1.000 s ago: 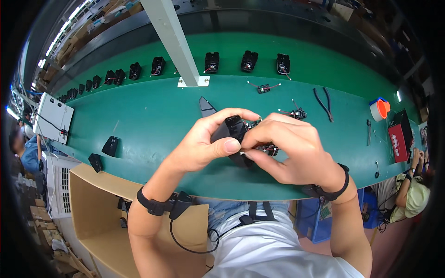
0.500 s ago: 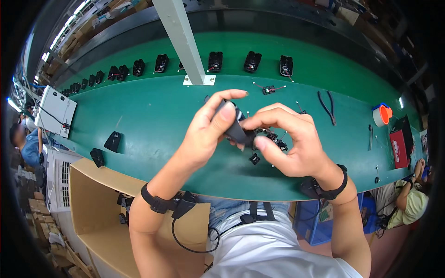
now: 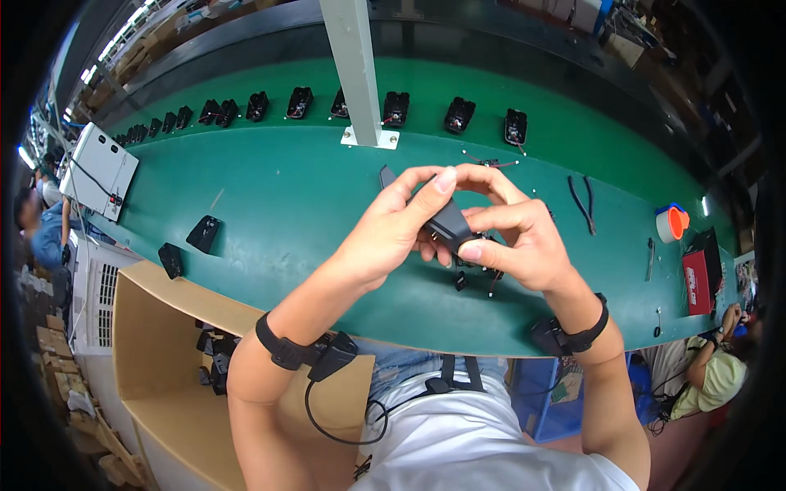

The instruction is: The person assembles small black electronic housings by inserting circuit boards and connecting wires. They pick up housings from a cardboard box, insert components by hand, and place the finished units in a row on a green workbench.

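Green workbench [image 3: 286, 213], pinkish workshop floor [image 3: 684, 446] — one pliers [image 3: 591, 214], two black shells [image 3: 203, 235] at near-left edge; fingers of left hand [image 3: 383, 229], right hand [image 3: 528, 245] clamped on one black housing [image 3: 451, 224].

Both forearms [image 3: 315, 300] [image 3: 606, 385] angle inward, hands [image 3: 391, 229] [image 3: 528, 241] close together, fingers [image 3: 501, 215] curled.

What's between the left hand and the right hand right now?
In the head view, a black housing lies between the left hand and the right hand, both touching it.
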`<move>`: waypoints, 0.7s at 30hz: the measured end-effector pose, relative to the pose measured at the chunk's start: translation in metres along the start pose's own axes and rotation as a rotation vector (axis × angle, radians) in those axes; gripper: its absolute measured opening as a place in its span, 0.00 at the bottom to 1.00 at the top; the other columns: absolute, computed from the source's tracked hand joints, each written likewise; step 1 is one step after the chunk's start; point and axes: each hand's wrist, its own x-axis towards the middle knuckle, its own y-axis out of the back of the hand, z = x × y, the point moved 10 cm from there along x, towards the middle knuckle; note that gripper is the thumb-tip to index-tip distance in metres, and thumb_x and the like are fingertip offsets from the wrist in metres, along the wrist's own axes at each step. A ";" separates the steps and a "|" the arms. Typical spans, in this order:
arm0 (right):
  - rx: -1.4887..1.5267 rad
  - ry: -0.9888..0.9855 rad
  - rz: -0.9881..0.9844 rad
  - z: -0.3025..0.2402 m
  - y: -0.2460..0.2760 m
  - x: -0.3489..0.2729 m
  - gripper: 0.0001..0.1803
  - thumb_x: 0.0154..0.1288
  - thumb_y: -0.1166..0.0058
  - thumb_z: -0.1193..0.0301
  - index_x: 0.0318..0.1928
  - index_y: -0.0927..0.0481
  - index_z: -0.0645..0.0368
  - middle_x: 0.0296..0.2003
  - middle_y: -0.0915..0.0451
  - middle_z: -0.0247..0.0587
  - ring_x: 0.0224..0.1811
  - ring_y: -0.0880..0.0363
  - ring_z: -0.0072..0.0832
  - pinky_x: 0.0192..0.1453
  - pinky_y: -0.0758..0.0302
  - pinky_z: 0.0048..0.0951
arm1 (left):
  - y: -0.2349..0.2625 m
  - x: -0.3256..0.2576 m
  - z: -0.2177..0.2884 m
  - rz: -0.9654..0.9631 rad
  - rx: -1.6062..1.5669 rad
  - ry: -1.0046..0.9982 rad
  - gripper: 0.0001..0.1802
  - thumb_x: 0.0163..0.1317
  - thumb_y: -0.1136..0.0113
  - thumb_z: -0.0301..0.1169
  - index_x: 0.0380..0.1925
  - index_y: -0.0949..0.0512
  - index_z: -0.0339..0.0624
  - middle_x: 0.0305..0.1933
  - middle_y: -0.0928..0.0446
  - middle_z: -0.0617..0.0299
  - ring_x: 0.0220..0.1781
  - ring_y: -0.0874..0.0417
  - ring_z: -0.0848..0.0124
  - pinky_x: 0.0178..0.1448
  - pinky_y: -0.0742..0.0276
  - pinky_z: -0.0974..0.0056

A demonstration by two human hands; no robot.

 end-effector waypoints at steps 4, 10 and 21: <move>0.272 -0.131 -0.030 0.011 -0.008 -0.004 0.13 0.61 0.31 0.75 0.46 0.12 0.67 0.69 0.32 0.56 0.69 0.29 0.45 0.69 0.29 0.43 | 0.001 0.002 -0.011 0.030 0.013 0.025 0.35 0.74 0.51 0.59 0.62 0.32 0.37 0.30 0.19 0.63 0.22 0.18 0.75 0.23 0.28 0.75; 0.032 -0.147 0.000 0.013 0.003 -0.004 0.14 0.58 0.30 0.73 0.45 0.11 0.65 0.68 0.30 0.60 0.67 0.25 0.46 0.67 0.27 0.42 | 0.009 -0.002 0.004 -0.074 0.260 0.141 0.34 0.75 0.53 0.58 0.63 0.31 0.39 0.38 0.15 0.55 0.24 0.16 0.71 0.27 0.26 0.72; -1.230 -0.458 -0.037 0.136 0.242 -0.006 0.18 0.51 0.28 0.63 0.41 0.10 0.61 0.65 0.25 0.50 0.61 0.22 0.47 0.67 0.26 0.40 | 0.347 -0.145 0.044 0.687 1.605 0.310 0.41 0.60 0.33 0.51 0.67 0.32 0.38 0.70 0.32 0.40 0.69 0.28 0.46 0.72 0.31 0.50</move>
